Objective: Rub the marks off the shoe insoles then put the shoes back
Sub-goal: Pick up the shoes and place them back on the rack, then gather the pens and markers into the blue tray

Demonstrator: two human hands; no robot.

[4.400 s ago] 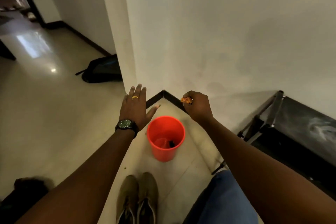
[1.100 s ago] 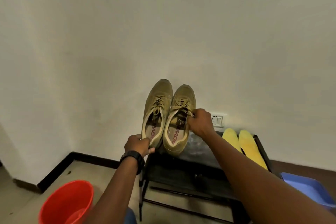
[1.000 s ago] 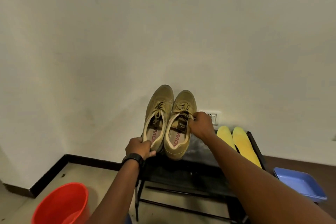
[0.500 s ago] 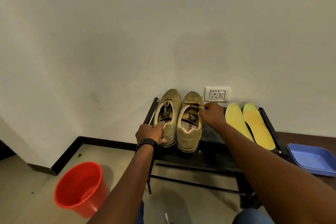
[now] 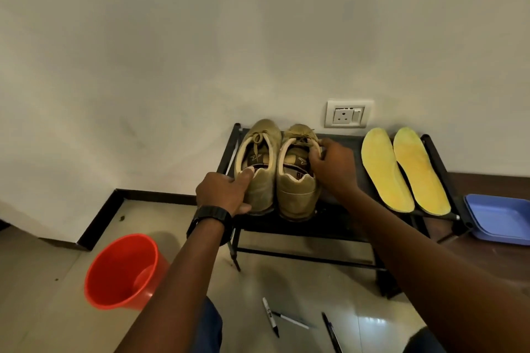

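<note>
— What's different from a second ago?
— I was holding the tan shoes (image 5: 295, 195) up in the air against the wall. Now they stand flat on the shoe rack (image 5: 338, 226) at its left end, toes toward the back edge, side by side and touching. My head has dipped too, so the floor in front of the rack shows, with a red bucket (image 5: 120, 269) off the left front corner and markers (image 5: 271, 317) lying on the tiles.
— Anything you can't make out?
— The inside of the shoes: each opening shows only a dark strip with some print. My right forearm crosses part of the rack's front edge, and the frame cuts off the blue tray (image 5: 499, 218) past the right end.
— And your hands?
— Both are on the shoes. My left hand (image 5: 222, 193) grips the heel of the left one, thumb hooked over the collar. My right hand (image 5: 332, 165) pinches the right one's collar by the laces. The yellow insoles (image 5: 381, 169) lie loose at the right end, apart from both hands.
</note>
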